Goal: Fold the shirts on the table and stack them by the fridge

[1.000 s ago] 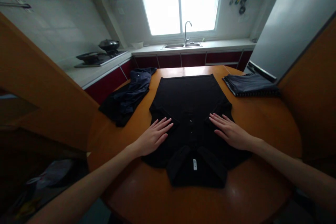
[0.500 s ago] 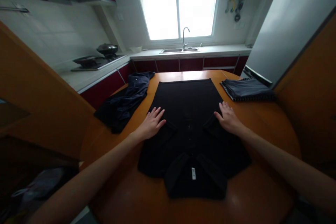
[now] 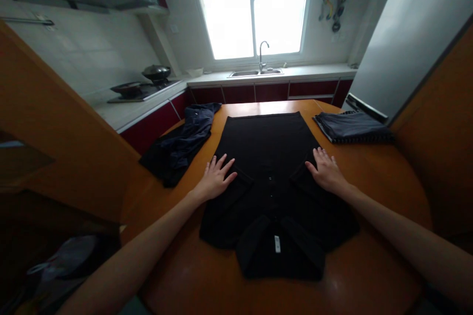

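Observation:
A black polo shirt (image 3: 271,142) lies spread out with its buttons facing up, its collar toward me and its hem toward the window. A white label shows inside the neck. My left hand (image 3: 216,177) rests flat with fingers spread on the shirt's left edge, by the sleeve. On the opposite edge, my right hand (image 3: 325,171) lies open on the other sleeve. Neither hand grips the cloth.
The wooden table (image 3: 388,192) has a rounded edge. Rumpled dark clothes (image 3: 185,142) lie at its left, and a folded stack of clothes (image 3: 353,126) at its right. Beyond are a sink (image 3: 254,73), a stove with pans (image 3: 140,89) and a fridge (image 3: 414,24).
The whole view has shifted slightly, so everything appears a little farther right. Both hands stay flat on the shirt's sides, with the left fingers spread a bit wider.

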The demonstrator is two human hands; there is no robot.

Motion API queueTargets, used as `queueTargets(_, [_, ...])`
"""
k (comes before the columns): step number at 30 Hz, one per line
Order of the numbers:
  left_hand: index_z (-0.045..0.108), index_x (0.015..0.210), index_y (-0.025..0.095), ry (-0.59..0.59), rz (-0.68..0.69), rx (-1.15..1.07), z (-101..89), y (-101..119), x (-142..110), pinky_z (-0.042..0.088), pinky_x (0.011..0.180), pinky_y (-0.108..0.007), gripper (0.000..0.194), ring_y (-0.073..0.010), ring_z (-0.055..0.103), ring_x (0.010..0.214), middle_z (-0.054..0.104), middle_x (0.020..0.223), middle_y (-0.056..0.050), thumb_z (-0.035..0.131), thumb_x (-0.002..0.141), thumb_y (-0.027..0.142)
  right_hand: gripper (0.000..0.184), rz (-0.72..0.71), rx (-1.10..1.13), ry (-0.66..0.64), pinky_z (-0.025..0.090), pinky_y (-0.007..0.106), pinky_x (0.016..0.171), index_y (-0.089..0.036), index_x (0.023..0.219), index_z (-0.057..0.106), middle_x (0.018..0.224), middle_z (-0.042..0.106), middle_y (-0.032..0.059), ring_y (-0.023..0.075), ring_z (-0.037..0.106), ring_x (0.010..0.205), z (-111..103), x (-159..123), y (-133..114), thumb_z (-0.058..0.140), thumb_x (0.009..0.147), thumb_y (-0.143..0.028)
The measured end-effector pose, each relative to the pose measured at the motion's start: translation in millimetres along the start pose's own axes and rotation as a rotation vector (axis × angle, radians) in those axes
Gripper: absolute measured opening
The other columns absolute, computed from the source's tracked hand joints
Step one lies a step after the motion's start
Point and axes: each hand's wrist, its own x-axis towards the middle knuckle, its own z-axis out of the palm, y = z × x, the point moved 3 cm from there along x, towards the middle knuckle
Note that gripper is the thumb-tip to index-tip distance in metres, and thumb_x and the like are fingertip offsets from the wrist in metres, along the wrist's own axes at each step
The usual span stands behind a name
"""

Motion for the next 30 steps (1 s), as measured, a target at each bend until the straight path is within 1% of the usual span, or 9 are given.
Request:
queueTargets(3, [0.033, 0.157, 0.028, 0.051, 0.042, 0.006, -6.7, 11, -4, 0.015, 0.12, -0.063, 0.067, -0.0354, 0.009, 0.154, 0.022, 0.167, -0.009, 0.032, 0.101, 0.064, 0.074, -0.041, -0.009, 0.064, 0.019, 0.061, 0.12, -0.004, 0.155, 0.031, 0.162, 0.027, 0.0222, 0.0353, 0.018, 0.153, -7, -4, -8, 0.025, 0.101, -0.054])
queueTargets(6, [0.03, 0.158, 0.026, 0.013, 0.112, -0.006, -8.9, 26, -8, 0.018, 0.122, -0.057, 0.068, -0.0308, 0.011, 0.155, 0.022, 0.167, -0.008, 0.031, 0.102, 0.063, 0.071, -0.108, -0.029, 0.021, 0.018, 0.058, 0.122, -0.006, 0.157, 0.028, 0.164, 0.027, 0.0185, 0.0307, 0.018, 0.153, -5, -9, -18, 0.027, 0.101, -0.049])
queueTargets(9, [0.031, 0.158, 0.028, -0.075, 0.155, -0.012, -7.7, 37, -11, 0.02, 0.121, -0.057, 0.07, -0.0328, 0.013, 0.154, 0.024, 0.166, -0.008, 0.033, 0.1, 0.066, 0.068, -0.128, -0.044, -0.073, 0.02, 0.059, 0.12, -0.009, 0.156, 0.032, 0.162, 0.03, 0.0171, 0.0311, 0.021, 0.152, 1, -13, -24, 0.03, 0.1, -0.047])
queueTargets(11, [0.032, 0.158, 0.03, -0.088, 0.162, -0.012, -8.9, 40, -12, 0.02, 0.12, -0.059, 0.07, -0.0349, 0.014, 0.154, 0.024, 0.166, -0.007, 0.035, 0.099, 0.067, 0.067, -0.125, -0.035, -0.084, 0.022, 0.06, 0.12, -0.008, 0.154, 0.036, 0.161, 0.032, 0.0185, 0.0323, 0.023, 0.151, 1, -14, -25, 0.031, 0.1, -0.048])
queueTargets(15, [0.033, 0.157, 0.031, -0.006, 0.2, -0.008, -14.5, 44, -13, 0.018, 0.121, -0.059, 0.066, -0.0336, 0.014, 0.154, 0.025, 0.166, -0.006, 0.038, 0.1, 0.063, 0.067, -0.168, -0.005, 0.018, 0.022, 0.058, 0.12, -0.009, 0.155, 0.036, 0.162, 0.031, 0.0181, 0.0305, 0.023, 0.152, -4, -14, -26, 0.03, 0.101, -0.05])
queueTargets(17, [0.034, 0.157, 0.03, 0.021, 0.204, 0.001, -14.1, 44, -13, 0.018, 0.122, -0.057, 0.066, -0.0337, 0.012, 0.154, 0.026, 0.166, -0.005, 0.039, 0.1, 0.063, 0.067, -0.191, -0.002, 0.026, 0.022, 0.058, 0.12, -0.012, 0.155, 0.036, 0.162, 0.033, 0.0165, 0.0298, 0.023, 0.152, -4, -14, -27, 0.03, 0.101, -0.051])
queueTargets(20, [0.036, 0.156, 0.03, -0.037, 0.164, 0.007, -7.5, 42, -11, 0.02, 0.121, -0.058, 0.068, -0.0376, 0.012, 0.153, 0.026, 0.166, -0.006, 0.035, 0.099, 0.067, 0.066, -0.186, -0.018, -0.039, 0.024, 0.059, 0.119, -0.016, 0.153, 0.04, 0.16, 0.036, 0.0159, 0.0305, 0.025, 0.151, 3, -14, -26, 0.032, 0.1, -0.053])
queueTargets(23, [0.035, 0.157, 0.031, -0.095, 0.152, 0.01, -1.8, 40, -10, 0.02, 0.12, -0.058, 0.07, -0.0386, 0.012, 0.153, 0.026, 0.165, -0.006, 0.033, 0.099, 0.069, 0.066, -0.18, -0.038, -0.093, 0.024, 0.059, 0.119, -0.013, 0.152, 0.042, 0.161, 0.035, 0.0165, 0.0308, 0.024, 0.152, 8, -15, -25, 0.031, 0.1, -0.054])
queueTargets(30, [0.036, 0.156, 0.025, -0.046, 0.155, -0.024, -5.2, 37, -8, 0.021, 0.121, -0.055, 0.068, -0.034, 0.016, 0.153, 0.028, 0.165, -0.009, 0.033, 0.1, 0.065, 0.068, -0.161, 0.004, -0.049, 0.024, 0.058, 0.12, -0.01, 0.153, 0.038, 0.16, 0.034, 0.0188, 0.031, 0.027, 0.151, -1, -10, -23, 0.028, 0.101, -0.052])
